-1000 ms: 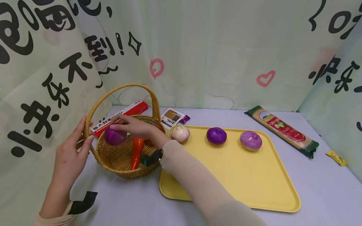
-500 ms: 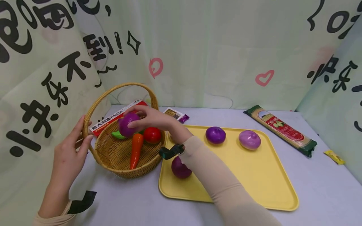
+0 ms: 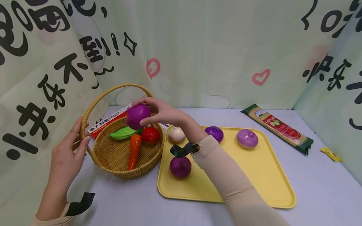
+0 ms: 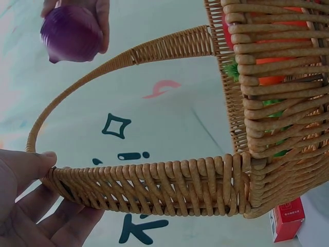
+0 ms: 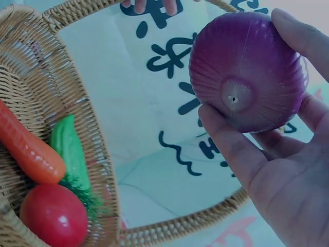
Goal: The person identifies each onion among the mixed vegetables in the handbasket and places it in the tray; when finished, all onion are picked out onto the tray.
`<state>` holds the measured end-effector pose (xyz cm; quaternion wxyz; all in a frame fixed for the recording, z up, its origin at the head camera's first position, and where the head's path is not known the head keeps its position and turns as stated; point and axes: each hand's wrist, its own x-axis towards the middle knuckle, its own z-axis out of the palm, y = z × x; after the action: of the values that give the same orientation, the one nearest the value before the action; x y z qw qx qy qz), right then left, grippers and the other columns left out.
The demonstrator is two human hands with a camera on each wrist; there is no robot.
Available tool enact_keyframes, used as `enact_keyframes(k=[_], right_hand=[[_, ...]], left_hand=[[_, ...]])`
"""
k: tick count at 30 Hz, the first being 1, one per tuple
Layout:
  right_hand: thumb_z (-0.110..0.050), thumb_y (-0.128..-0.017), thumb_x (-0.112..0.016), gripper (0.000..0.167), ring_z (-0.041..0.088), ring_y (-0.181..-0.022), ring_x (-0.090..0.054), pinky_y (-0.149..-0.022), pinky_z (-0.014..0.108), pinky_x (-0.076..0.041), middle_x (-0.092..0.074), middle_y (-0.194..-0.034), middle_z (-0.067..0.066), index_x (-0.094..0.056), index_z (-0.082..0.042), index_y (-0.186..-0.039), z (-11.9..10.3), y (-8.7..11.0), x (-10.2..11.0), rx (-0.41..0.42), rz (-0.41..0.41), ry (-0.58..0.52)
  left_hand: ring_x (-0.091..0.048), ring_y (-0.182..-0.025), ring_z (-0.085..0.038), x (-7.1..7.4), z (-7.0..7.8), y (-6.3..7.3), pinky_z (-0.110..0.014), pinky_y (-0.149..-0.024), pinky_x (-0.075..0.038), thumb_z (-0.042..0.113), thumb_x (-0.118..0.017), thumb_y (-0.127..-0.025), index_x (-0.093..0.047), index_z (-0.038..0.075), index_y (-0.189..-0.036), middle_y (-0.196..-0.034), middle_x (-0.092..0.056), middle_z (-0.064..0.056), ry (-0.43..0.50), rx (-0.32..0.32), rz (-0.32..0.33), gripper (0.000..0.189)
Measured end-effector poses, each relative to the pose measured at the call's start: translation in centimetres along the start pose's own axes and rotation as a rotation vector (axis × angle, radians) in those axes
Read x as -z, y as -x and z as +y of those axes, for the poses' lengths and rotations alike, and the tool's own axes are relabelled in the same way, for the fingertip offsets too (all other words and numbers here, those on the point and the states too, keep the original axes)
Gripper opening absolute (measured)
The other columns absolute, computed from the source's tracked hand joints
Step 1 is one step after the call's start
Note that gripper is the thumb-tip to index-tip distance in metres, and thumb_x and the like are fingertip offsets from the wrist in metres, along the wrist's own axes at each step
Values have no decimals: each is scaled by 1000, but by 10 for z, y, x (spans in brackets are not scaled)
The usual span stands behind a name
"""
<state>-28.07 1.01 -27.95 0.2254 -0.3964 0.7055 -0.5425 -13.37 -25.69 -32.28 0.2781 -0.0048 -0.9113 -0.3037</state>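
My left hand [image 3: 66, 153] grips the left side of the wicker basket's handle [image 4: 149, 188], thumb on one side and fingers on the other. My right hand [image 3: 171, 115] holds a purple onion [image 3: 138, 116] between thumb and fingers, above the back of the basket [image 3: 110, 169]. In the right wrist view the onion's round root end [image 5: 234, 98] faces the camera. Inside the basket lie an orange carrot [image 3: 135, 152], a green ridged vegetable [image 3: 123, 133] and a red tomato [image 3: 150, 135].
Right of the basket, a yellow tray [image 3: 254, 179] carries a dark purple onion [image 3: 180, 167], a white onion [image 3: 176, 134], a violet onion [image 3: 215, 132] and a lilac onion [image 3: 247, 138]. Behind are a pasta box [image 3: 108, 121], a long packet [image 3: 278, 128] and a yellow sachet [image 3: 330, 154].
My right hand has lifted the purple onion up and rightward from low in the basket's left side. My left hand keeps its grip on the handle.
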Motion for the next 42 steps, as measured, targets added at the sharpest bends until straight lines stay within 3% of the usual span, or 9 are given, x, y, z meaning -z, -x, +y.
enact_keyframes(k=[9, 18, 26, 42], right_hand=[[-10, -83, -67, 58, 23, -118, -56, -92, 36, -56, -48, -138, 6, -46, -16, -137, -6, 13, 11, 66, 70, -3], [-7, -83, -67, 58, 22, -118, -56, -93, 36, -56, -49, -138, 5, -45, -16, -137, -11, 29, 24, 122, 145, 30], [-2, -81, -67, 59, 25, -118, -54, -92, 37, -56, -49, -137, 10, -45, -9, -135, -11, 40, 32, 137, 186, 6], [-5, -82, -68, 57, 25, -119, -54, -94, 38, -55, -48, -136, 7, -46, -13, -134, -19, 64, 42, 147, 249, 42]], left_hand=[[-61, -106, -42, 1, 1, 1, 4, -72, -38, 22, -56, -94, -22, 39, -148, -135, -55, -14, -19, 31, -12, 65], [-61, -107, -41, 0, 3, 2, 9, -71, -32, 20, -56, -94, -21, 40, -148, -136, -55, -13, -15, 33, -12, 67], [-60, -108, -39, 0, 4, 2, 11, -72, -28, 21, -55, -95, -21, 41, -147, -137, -55, -12, -15, 22, -7, 65], [-61, -109, -37, 1, 3, 2, 3, -75, -40, 25, -54, -95, -20, 44, -146, -137, -56, -7, -31, 44, -16, 64]])
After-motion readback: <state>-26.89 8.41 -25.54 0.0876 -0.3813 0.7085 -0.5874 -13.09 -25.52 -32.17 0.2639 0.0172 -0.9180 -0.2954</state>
